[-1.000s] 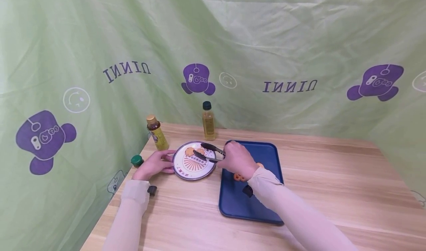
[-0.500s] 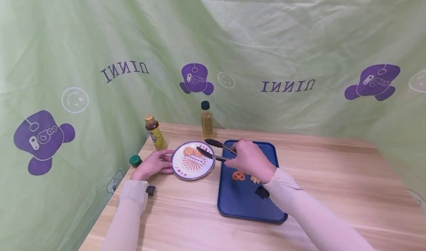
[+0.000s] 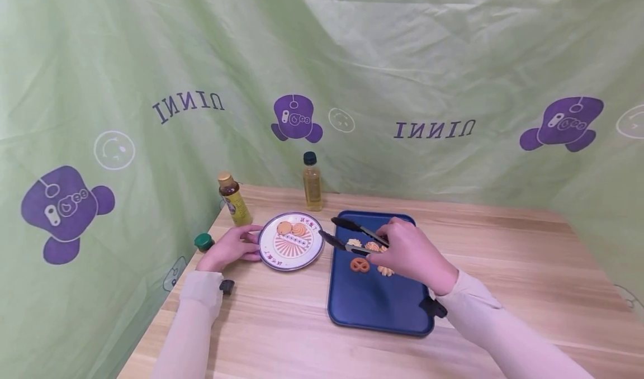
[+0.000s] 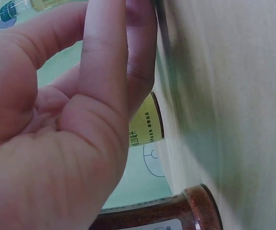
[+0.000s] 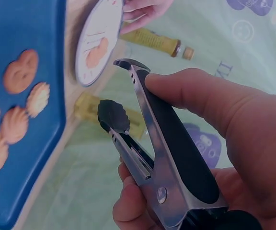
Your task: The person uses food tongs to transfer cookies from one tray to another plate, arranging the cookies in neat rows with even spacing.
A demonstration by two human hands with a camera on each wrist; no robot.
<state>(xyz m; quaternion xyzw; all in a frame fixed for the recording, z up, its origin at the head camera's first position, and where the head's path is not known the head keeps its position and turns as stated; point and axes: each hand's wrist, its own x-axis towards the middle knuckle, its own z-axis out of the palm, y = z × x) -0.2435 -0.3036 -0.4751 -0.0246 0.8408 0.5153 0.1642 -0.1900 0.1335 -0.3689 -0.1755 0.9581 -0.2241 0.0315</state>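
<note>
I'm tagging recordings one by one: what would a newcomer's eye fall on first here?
Probably the blue tray on the wood-grain table, with a pretzel-shaped cookie and other cookies on it. Over the tray, the right hand holds tongs, open and empty. Beside the tray sits a white patterned plate bearing two cookies, the left hand at its rim.

Round white plate point(image 3: 290, 249): dark rim line, reddish sunburst and lettering; slim silver metal tongs point(image 5: 181, 148): black tips, black grip inlays; rectangular tray point(image 3: 377, 306): solid blue; pretzel-shaped cookie point(image 3: 359, 265): orange-brown, darker than the pale golden ridged cookies point(image 5: 14, 125); tall clear bottle point(image 3: 312, 190): yellow contents, dark green cap; slim dark bottle point(image 3: 238, 207): yellow label, tan cap; wooden table point(image 3: 503, 267): light streaky grain; fabric backdrop point(image 3: 402, 49): pale green, purple cartoon figures, white smiley outlines
</note>
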